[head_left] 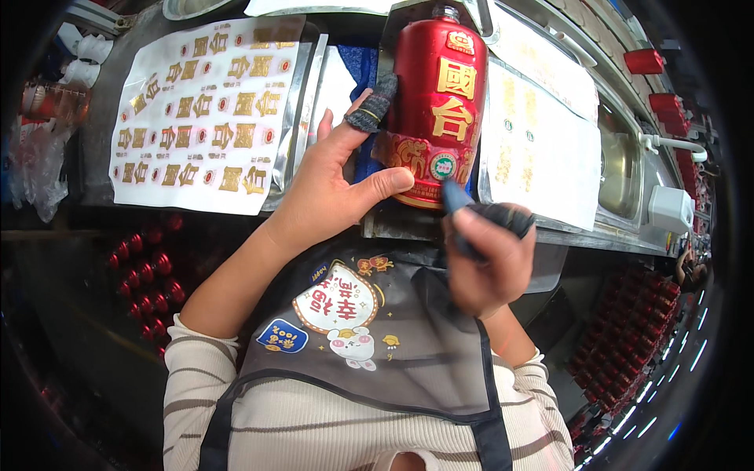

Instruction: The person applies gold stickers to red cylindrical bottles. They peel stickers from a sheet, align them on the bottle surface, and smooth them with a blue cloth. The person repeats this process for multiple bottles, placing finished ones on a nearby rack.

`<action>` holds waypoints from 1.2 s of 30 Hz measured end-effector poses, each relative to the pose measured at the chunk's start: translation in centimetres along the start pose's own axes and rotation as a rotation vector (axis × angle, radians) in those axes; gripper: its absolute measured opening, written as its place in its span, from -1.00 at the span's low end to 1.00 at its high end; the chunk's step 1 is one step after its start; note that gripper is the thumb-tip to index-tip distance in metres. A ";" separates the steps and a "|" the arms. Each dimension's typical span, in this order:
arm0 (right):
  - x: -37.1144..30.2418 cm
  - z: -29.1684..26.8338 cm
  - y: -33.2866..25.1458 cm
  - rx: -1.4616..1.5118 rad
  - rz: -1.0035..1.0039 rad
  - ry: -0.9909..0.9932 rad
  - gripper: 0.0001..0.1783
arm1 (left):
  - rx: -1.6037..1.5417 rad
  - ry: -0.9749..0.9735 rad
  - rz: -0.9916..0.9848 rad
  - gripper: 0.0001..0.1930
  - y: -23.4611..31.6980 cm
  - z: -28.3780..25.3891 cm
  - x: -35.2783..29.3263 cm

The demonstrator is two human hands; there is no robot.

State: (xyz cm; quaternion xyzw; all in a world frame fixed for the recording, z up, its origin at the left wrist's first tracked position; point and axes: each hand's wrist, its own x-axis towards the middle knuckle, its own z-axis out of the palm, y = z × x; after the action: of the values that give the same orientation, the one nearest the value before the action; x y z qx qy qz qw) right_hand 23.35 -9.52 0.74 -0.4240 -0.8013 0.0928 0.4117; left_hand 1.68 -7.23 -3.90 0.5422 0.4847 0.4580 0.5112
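Note:
A red bottle (pixel 444 94) with large gold characters lies on the work surface, its neck pointing away from me. Near its base is a gold-patterned band with a round green-and-white emblem (pixel 444 166). My left hand (pixel 334 169) grips the bottle's lower left side, thumb on the band and a finger in a grey knitted finger cover (pixel 372 106) along the edge. At the band's lower right is my right hand (pixel 491 255), closed and blurred, with dark knit on its fingers. A blue-grey tip (pixel 454 196) sticks out from it beside the emblem; whether it is a tool or a covered fingertip I cannot tell.
To the left lies a white sheet of gold character stickers (pixel 200 118) on a metal tray. Another transfer sheet (pixel 538 141) is right of the bottle, before a sink (pixel 620 173) and a white jug (pixel 670 209). Rows of red bottles (pixel 628 337) stand lower right.

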 end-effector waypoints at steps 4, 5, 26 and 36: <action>0.6 0.1 -0.8 -0.010 -0.293 -0.091 -0.55 | 0.092 -0.019 0.028 -0.34 0.1 -0.7 0.1; 1.5 0.3 -0.9 -0.070 -0.365 -0.087 -0.55 | 0.101 -0.012 0.041 -0.37 0.0 -0.8 0.1; 0.7 -1.8 1.5 0.682 0.791 0.060 -0.51 | 0.500 0.036 0.308 0.01 0.0 1.2 1.2; 1.6 -1.9 0.8 1.221 1.030 -0.812 -0.59 | 0.834 0.156 0.501 -0.03 3.6 1.0 0.5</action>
State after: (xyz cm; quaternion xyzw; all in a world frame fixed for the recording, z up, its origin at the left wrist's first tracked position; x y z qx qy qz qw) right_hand 24.76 -8.12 2.48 -0.3729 -0.4065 0.8191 0.1576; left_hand 2.94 -6.89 -0.35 0.7646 0.5183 0.3732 0.0869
